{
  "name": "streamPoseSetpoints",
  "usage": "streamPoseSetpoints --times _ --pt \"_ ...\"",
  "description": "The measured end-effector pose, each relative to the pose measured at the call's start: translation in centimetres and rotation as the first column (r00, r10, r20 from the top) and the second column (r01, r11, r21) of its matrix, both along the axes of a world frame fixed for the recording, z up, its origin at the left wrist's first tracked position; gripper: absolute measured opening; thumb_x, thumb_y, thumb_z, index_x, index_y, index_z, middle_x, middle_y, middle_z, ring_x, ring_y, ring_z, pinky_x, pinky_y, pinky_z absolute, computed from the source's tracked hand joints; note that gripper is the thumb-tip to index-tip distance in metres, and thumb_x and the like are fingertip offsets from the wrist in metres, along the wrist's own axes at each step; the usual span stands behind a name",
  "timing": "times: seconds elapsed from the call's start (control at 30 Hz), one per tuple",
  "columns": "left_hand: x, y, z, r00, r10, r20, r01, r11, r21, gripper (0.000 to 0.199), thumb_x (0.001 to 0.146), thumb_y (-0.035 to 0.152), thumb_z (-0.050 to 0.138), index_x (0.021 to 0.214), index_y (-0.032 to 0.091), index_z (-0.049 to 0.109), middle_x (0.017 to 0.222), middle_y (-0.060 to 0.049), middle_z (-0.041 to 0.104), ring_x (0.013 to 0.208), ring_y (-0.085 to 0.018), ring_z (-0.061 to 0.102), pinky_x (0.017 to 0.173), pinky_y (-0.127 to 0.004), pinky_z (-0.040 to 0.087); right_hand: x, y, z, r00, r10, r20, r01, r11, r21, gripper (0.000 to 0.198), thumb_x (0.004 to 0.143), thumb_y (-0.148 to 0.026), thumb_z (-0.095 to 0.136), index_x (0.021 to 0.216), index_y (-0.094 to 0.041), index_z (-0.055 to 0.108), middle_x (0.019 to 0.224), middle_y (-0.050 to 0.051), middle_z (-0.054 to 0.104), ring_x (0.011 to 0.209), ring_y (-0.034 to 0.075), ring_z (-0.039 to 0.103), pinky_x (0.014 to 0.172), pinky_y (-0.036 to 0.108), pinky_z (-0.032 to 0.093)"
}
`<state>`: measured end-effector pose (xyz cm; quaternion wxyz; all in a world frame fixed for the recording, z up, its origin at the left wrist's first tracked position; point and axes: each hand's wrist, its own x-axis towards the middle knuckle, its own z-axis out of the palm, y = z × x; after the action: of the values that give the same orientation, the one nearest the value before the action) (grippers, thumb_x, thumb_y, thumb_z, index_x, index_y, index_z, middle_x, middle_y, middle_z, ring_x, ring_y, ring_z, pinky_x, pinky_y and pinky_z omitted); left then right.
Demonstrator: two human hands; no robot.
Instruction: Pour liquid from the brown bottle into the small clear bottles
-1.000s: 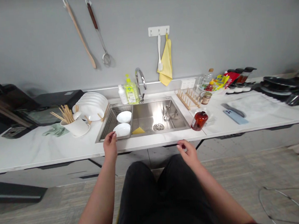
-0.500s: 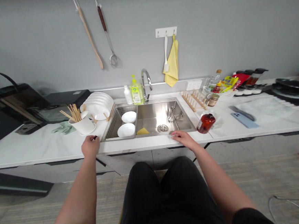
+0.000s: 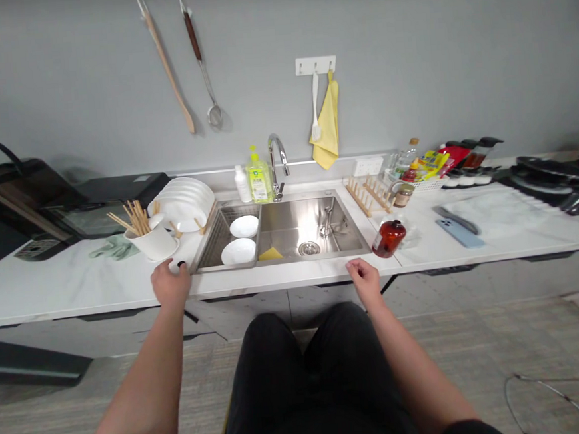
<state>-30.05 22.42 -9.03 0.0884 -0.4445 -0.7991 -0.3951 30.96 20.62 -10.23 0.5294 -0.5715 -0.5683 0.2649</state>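
My left hand [image 3: 171, 282] is at the counter's front edge, left of the sink [image 3: 303, 258]. Its thumb and fingers close around a small black cap [image 3: 181, 264]. The white holder [image 3: 154, 246] with wooden chopsticks [image 3: 138, 219] stands just beyond that hand. In front of the sink's right side is my right hand [image 3: 365, 282], fingers curled and pressed together; what they hold, if anything, is hidden. Nearest to it is a red-brown bottle [image 3: 389, 239] by the sink's right corner. Two white bowls [image 3: 239, 252] sit in the sink's left basket, and a yellow cloth [image 3: 270, 253] lies in the basin.
Behind the sink are a faucet [image 3: 276, 168], a green pump bottle [image 3: 259, 179] and a white bottle [image 3: 242, 184]. White plates [image 3: 188, 201] stand in a rack at left. A wooden rack [image 3: 368, 196], a jar [image 3: 403, 194] and a blue phone [image 3: 458, 232] are at right.
My right hand has moved right and back toward me from the sink's front edge, its fingers now curled. The left hand's fingers have shifted slightly around the black cap. The view has turned a little right.
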Motion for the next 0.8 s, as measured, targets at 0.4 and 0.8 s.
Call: streamPoseSetpoints --times 0.4,0.8 --pt "15.6 2.9 -0.8 0.766 -0.636 -0.098 0.639 0.769 0.004 0.053 0.101 0.048 0.069 0.147 0.021 0.068 0.155 -0.023 0.068 0.151 -0.046 0.056 0.133 -0.062 0.038 20.1 6.2 -0.3 0.825 -0.554 0.111 0.538 0.830 0.148 0.086 0.072 -0.050 0.079 0.148 -0.019 0.055 0.147 0.022 0.064 0.118 0.036 0.067 0.102 0.053 0.060" --pt "15.1 2.8 -1.3 0.821 -0.566 -0.069 0.569 0.822 0.025 0.051 0.102 0.049 0.068 0.143 0.018 0.069 0.146 -0.025 0.071 0.146 -0.048 0.059 0.130 -0.064 0.040 22.7 10.3 -0.7 0.864 -0.421 0.276 0.451 0.891 -0.051 0.116 0.063 -0.067 0.093 0.161 -0.013 0.062 0.143 0.025 0.076 0.121 0.043 0.072 0.115 0.064 0.056"
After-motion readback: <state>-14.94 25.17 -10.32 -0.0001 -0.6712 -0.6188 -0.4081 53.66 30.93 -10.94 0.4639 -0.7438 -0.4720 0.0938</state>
